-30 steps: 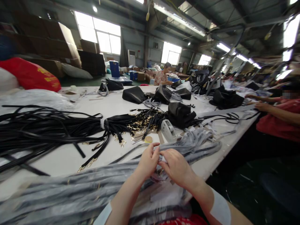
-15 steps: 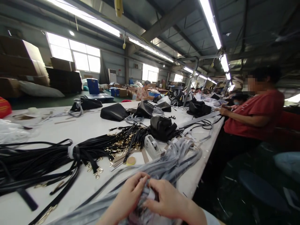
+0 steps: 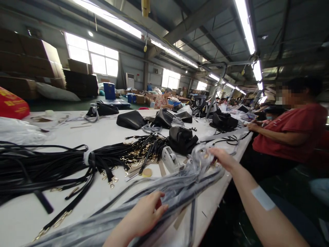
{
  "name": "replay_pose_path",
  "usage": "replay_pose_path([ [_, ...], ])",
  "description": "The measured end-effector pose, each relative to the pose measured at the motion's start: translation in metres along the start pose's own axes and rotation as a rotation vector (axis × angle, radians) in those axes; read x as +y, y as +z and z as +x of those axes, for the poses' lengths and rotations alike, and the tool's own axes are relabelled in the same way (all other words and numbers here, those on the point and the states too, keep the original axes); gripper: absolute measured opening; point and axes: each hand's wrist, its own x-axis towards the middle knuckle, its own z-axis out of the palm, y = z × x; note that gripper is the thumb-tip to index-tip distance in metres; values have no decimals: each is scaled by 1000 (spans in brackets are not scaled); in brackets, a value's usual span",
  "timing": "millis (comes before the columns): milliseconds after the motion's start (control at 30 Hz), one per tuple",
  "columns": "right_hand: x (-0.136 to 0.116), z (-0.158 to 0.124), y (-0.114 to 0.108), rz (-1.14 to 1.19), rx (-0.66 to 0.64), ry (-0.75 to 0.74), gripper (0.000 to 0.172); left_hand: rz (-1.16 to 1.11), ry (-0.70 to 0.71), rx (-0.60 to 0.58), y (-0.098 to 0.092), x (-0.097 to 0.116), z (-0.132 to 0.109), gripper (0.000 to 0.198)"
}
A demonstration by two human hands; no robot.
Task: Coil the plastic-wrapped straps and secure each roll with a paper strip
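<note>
Long straps in clear plastic sleeves (image 3: 164,192) run in a bundle along the near side of the table. At the far end of this bundle, my right hand (image 3: 223,158) reaches out with its fingers closed on the plastic-wrapped strap ends. My left hand (image 3: 144,212) is over the nearer part of the bundle, its thumb and forefinger apart and nothing seen between them. To the left lie loose black straps (image 3: 61,168) with gold clasps, gathered by a white tie (image 3: 87,157). A tape dispenser (image 3: 170,159) stands beside the sleeved straps, near a yellow tape roll (image 3: 147,172).
Black bags (image 3: 181,140) sit farther along the white table (image 3: 102,133). Clear plastic bags (image 3: 19,132) and a red bag (image 3: 12,104) are at the left. A co-worker in a red shirt (image 3: 290,133) works at the table's right edge.
My hands have parted. The right one has moved forward and right to the far end of the sleeved straps; the left has come away from what both were handling. The view has turned slightly left.
</note>
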Motion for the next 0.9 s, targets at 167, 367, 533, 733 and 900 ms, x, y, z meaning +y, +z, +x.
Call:
replay_pose_path([
  [167, -5, 48, -27, 149, 418, -87, 42, -10, 22, 1, 0, 3, -1, 42],
  [367, 53, -24, 47, 149, 172, 9, 45, 10, 8, 10, -2, -2, -2, 43],
  [533, 74, -66, 54, 116, 12, 99, 42, 56, 44, -34, 1, -2, -1, 43],
  [733, 82, -81, 28, 69, -19, 169, 40, 84, 71, -91, 8, 0, 1, 42],
  [900, 85, -98, 23, 47, -76, 210, 35, 193, 74, -216, 28, 4, 3, 33],
])
